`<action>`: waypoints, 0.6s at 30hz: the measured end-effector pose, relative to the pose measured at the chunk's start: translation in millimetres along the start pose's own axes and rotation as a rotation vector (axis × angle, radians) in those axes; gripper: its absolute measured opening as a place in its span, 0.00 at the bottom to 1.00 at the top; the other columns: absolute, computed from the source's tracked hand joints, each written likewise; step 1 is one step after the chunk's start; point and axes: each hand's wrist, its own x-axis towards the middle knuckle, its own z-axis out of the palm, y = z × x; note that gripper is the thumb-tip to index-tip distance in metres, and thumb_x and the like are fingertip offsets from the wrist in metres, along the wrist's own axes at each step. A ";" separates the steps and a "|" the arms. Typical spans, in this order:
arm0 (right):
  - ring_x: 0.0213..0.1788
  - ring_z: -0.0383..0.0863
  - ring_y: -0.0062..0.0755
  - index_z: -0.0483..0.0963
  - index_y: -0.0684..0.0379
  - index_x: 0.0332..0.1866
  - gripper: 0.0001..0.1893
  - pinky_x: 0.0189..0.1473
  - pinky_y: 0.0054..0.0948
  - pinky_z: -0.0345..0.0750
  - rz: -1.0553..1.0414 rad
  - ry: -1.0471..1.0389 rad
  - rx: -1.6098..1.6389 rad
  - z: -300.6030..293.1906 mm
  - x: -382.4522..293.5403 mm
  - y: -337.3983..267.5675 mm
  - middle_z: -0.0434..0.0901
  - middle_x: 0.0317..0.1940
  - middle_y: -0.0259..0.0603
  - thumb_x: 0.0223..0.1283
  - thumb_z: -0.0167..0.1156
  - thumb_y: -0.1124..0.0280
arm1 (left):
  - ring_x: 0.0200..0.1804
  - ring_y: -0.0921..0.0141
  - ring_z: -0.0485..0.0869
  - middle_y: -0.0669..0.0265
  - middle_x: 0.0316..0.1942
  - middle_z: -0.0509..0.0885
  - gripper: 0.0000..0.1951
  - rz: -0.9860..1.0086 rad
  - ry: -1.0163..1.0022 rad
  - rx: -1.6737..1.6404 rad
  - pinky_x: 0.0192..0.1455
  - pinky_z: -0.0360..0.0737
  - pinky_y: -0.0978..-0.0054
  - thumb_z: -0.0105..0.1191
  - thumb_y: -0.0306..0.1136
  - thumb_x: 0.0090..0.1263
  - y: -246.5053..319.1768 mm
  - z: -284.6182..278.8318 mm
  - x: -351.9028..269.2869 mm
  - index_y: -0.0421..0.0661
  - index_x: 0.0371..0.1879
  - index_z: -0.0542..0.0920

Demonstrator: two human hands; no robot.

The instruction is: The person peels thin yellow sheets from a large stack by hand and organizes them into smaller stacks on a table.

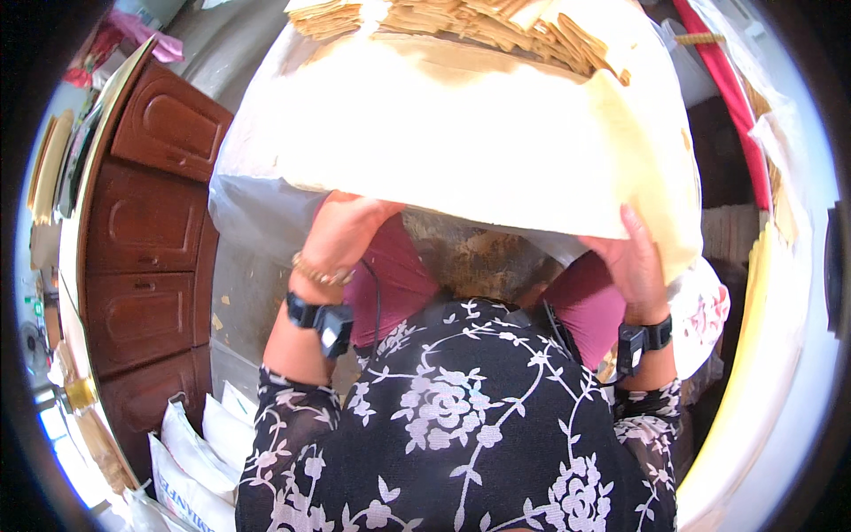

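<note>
A broad pale sheet, which looks like tan paper washed out by glare [465, 146], spans the work surface before me. My left hand [362, 213] is at its near left edge, with the fingers hidden beneath it. At the near right edge is my right hand [628, 256], its thumb on top and its other fingers partly out of sight below. Folded brown paper pieces [465, 23] lie in layered piles beyond the sheet. Clear plastic sheeting [249, 199] covers the surface and hangs down at the left.
Dark red wooden cabinets [143, 219] stand along the left, with white printed sacks [193, 452] on the floor near them. At the right, a long yellow stack or sheet [741, 339] runs beside a red strip [731, 100]. A white patterned cloth [698, 319] is near my right wrist.
</note>
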 end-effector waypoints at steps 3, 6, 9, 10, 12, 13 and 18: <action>0.72 0.68 0.48 0.52 0.60 0.77 0.33 0.71 0.50 0.70 -0.043 0.033 0.399 16.5 -15.4 16.8 0.65 0.72 0.50 0.76 0.50 0.53 | 0.61 0.60 0.80 0.55 0.60 0.79 0.23 -0.075 -0.028 -0.057 0.67 0.77 0.60 0.52 0.21 0.70 13.9 -13.3 -28.6 0.35 0.65 0.70; 0.73 0.66 0.50 0.55 0.61 0.75 0.33 0.72 0.51 0.68 -0.079 0.105 0.501 -6.5 -18.1 21.2 0.63 0.72 0.51 0.74 0.53 0.53 | 0.60 0.60 0.81 0.54 0.59 0.80 0.23 -0.029 0.197 -0.195 0.68 0.76 0.58 0.52 0.22 0.70 16.1 -3.7 -30.1 0.33 0.65 0.69; 0.71 0.68 0.48 0.57 0.62 0.74 0.30 0.71 0.49 0.70 -0.085 0.035 0.710 -38.9 -8.2 12.0 0.66 0.71 0.50 0.75 0.53 0.55 | 0.58 0.61 0.83 0.52 0.57 0.81 0.22 0.037 0.458 -0.127 0.65 0.79 0.60 0.54 0.26 0.72 6.2 -23.7 -13.9 0.32 0.64 0.70; 0.70 0.71 0.45 0.59 0.63 0.72 0.27 0.70 0.47 0.71 -0.054 0.145 0.735 -41.7 -0.1 4.3 0.69 0.69 0.49 0.76 0.51 0.58 | 0.56 0.62 0.84 0.53 0.55 0.82 0.21 0.133 0.517 0.023 0.61 0.82 0.62 0.54 0.26 0.72 5.1 -33.8 -8.1 0.32 0.63 0.71; 0.66 0.76 0.38 0.65 0.64 0.68 0.20 0.68 0.41 0.75 -0.025 0.294 0.766 -65.2 16.9 7.9 0.76 0.63 0.46 0.79 0.47 0.66 | 0.50 0.62 0.86 0.54 0.51 0.84 0.19 0.079 0.665 0.363 0.45 0.86 0.63 0.55 0.26 0.72 17.8 -60.3 -5.4 0.31 0.59 0.75; 0.66 0.76 0.38 0.65 0.64 0.68 0.20 0.68 0.41 0.75 -0.032 0.303 0.764 -63.0 16.9 10.7 0.76 0.63 0.46 0.79 0.47 0.66 | 0.50 0.62 0.86 0.54 0.51 0.84 0.19 0.074 0.655 0.362 0.45 0.86 0.63 0.55 0.26 0.72 23.6 -55.2 -3.6 0.31 0.59 0.75; 0.64 0.78 0.41 0.69 0.62 0.64 0.17 0.66 0.44 0.76 -0.190 0.522 0.719 -36.0 12.1 36.6 0.78 0.62 0.45 0.76 0.51 0.68 | 0.48 0.61 0.87 0.54 0.52 0.83 0.22 0.163 0.746 0.322 0.41 0.88 0.64 0.57 0.28 0.70 42.1 -81.6 -9.0 0.30 0.60 0.74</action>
